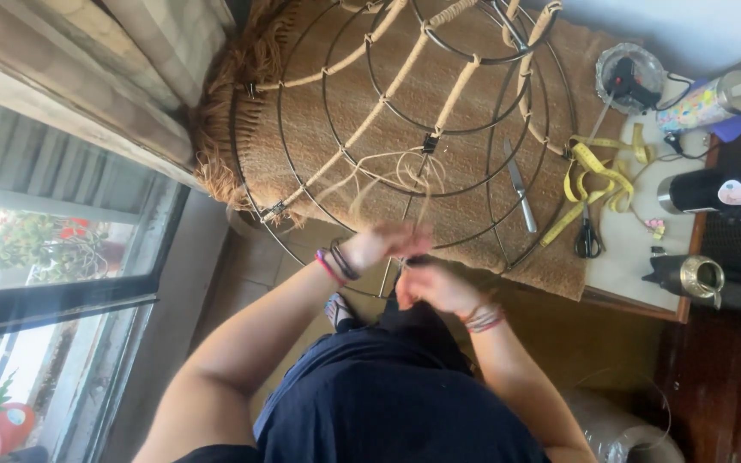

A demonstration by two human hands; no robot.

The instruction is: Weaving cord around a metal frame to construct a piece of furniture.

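A round wire frame (302,184) lies on a woven fibre mat (439,94), with some spokes wrapped in tan twine (392,81). Loose twine strands (405,176) hang from the frame toward my hands. My left hand (383,244) is blurred at the frame's near rim, fingers closed around the twine. My right hand (435,287) sits just below it, also pinching the strands. Both wrists wear bracelets.
A knife (521,184) lies on the mat inside the frame. A yellow tape measure (598,176), scissors (587,238), a glue gun on a metal dish (628,77), a colourful tumbler (709,99) and dark bottles (713,193) crowd the table at right. A window is at left.
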